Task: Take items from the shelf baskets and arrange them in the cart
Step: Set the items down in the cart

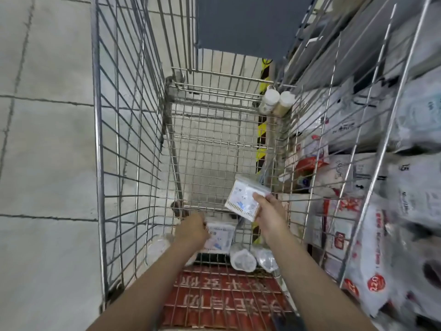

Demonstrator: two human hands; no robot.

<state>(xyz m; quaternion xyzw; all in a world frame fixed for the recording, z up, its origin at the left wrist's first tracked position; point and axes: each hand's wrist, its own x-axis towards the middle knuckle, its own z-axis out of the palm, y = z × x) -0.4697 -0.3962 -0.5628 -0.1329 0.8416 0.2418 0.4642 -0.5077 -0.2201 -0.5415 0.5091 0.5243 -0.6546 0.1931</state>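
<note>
Cart [119,139] of wire mesh stands on grey tiled floor [47,139] beside shelf baskets [381,163]

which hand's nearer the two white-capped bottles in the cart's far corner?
Right. The right hand, holding a white packet, is below the bottles on their side; the left hand is lower and across the cart.

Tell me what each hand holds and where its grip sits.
Right hand pinches a white packet at its right edge. Left hand grips a similar second packet at its left side, low in the cart.
</note>
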